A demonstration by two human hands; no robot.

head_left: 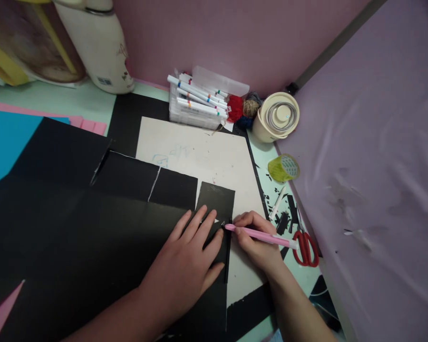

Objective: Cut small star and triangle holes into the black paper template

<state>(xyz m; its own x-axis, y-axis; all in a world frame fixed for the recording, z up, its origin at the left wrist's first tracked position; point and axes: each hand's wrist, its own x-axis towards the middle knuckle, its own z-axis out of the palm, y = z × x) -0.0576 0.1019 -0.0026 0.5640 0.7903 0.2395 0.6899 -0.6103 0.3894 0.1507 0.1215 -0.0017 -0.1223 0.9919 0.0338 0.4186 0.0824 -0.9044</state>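
Note:
A large black sheet with cut flaps along its far edge covers the left and middle of the table. My left hand lies flat on it near its right side, fingers spread and pointing away from me. My right hand grips a pink pen-shaped tool, its tip touching the black sheet by the right edge, just beside my left fingertips. Under the black sheet is a white board with faint blue marks and small specks.
A clear box of white markers, yarn balls and a cream round container stand at the back. On the right are a green tape roll, a white pen, black scraps and red scissors. A white bottle stands back left.

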